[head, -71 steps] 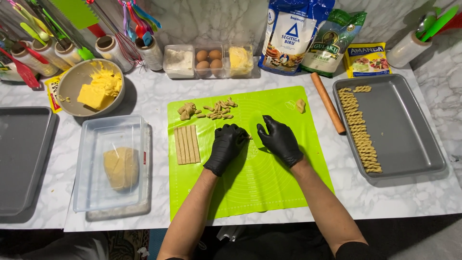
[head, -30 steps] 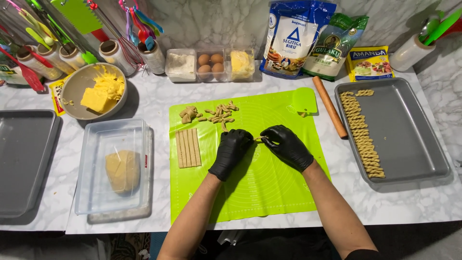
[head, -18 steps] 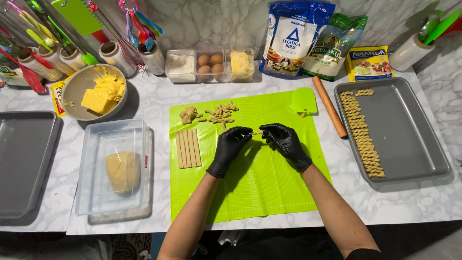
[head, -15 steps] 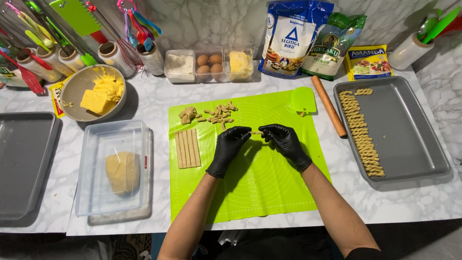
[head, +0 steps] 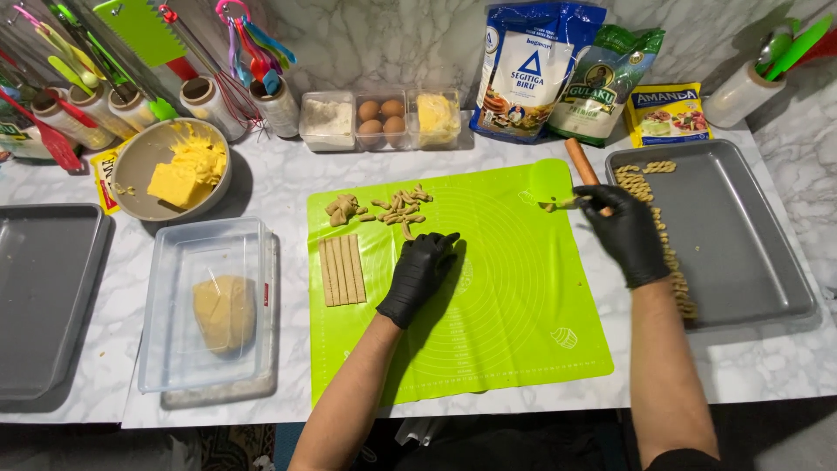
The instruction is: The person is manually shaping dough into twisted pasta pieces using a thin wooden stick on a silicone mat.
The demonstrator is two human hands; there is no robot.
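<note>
Both of your hands wore black gloves. Your left hand (head: 420, 277) lay flat on the green mat (head: 488, 331), fingers loosely together, just below the pile of dough pieces (head: 403, 208) and right of the dough strips (head: 342, 270). Your right hand (head: 629, 234) pinched a small dough piece (head: 558, 205) at the mat's right edge, beside the rolling pin (head: 579, 162) and the tray (head: 741, 253) holding rows of shaped pieces (head: 645, 187).

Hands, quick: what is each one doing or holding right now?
Left hand: fingers loosely curled, resting on the green mat, holding nothing visible.
Right hand: pinching a small dough piece at the mat's right edge, beside the tray.
</note>
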